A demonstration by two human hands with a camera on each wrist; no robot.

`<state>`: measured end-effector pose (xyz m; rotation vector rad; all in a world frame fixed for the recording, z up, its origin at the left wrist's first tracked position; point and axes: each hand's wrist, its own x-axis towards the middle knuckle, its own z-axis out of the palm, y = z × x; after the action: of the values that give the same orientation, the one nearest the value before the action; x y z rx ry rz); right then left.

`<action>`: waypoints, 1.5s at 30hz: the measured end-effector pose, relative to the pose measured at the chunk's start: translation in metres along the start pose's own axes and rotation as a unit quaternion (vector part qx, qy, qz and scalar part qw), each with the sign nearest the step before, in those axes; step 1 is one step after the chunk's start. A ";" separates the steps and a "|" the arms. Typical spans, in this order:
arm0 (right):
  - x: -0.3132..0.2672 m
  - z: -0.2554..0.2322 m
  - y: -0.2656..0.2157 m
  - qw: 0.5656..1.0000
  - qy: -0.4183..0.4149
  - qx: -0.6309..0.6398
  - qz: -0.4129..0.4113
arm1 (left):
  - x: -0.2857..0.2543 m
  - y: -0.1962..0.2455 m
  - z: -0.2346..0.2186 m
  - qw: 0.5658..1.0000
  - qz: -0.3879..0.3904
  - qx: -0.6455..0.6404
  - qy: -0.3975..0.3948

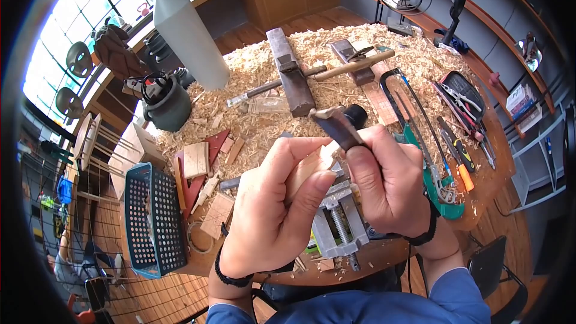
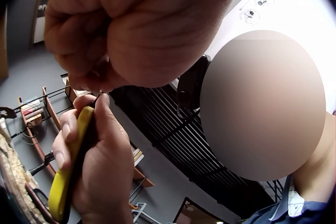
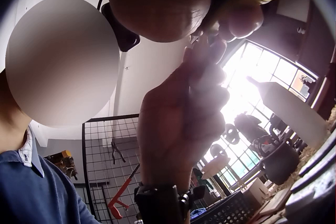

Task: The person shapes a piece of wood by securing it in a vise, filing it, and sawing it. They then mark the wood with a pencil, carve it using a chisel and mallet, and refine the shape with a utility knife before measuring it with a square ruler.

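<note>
In the head view my left hand (image 1: 264, 210) grips a pale piece of wood (image 1: 309, 171), thumb and forefinger near its far end. My right hand (image 1: 387, 183) holds a knife (image 1: 338, 129) whose handle points away from me over the bench. That handle shows yellow and black in the left wrist view, where the fingers of the right hand (image 2: 107, 155) wrap it and its tip meets the left hand (image 2: 147, 29). The fingers hide most of the blade and part of the wood. Below both hands sits a metal vise (image 1: 339, 222).
Wood shavings (image 1: 240, 72) cover the far bench, with hand planes (image 1: 291, 72) and a mallet (image 1: 354, 66) on them. A coping saw (image 1: 420, 138), pliers (image 1: 459, 144) and a tool case (image 1: 462, 99) lie right. Left stand a blue basket (image 1: 153, 222), a pot (image 1: 168, 108) and a white bottle (image 1: 192, 36).
</note>
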<state>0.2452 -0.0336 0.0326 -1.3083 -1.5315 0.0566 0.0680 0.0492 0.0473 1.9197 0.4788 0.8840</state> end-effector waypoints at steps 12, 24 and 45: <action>-0.001 0.006 0.002 0.998 0.016 -0.054 -0.012 | 0.000 -0.004 0.000 1.000 0.017 0.011 0.001; 0.000 0.003 0.000 1.000 0.002 0.001 -0.013 | 0.001 -0.001 -0.001 1.000 -0.007 0.000 -0.010; -0.001 0.008 0.009 0.966 0.072 -0.167 -0.181 | 0.002 0.001 -0.001 0.999 0.028 0.025 0.025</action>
<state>0.2454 -0.0262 0.0230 -1.2356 -1.6776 -0.5400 0.0687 0.0505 0.0497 1.9687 0.4826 0.9666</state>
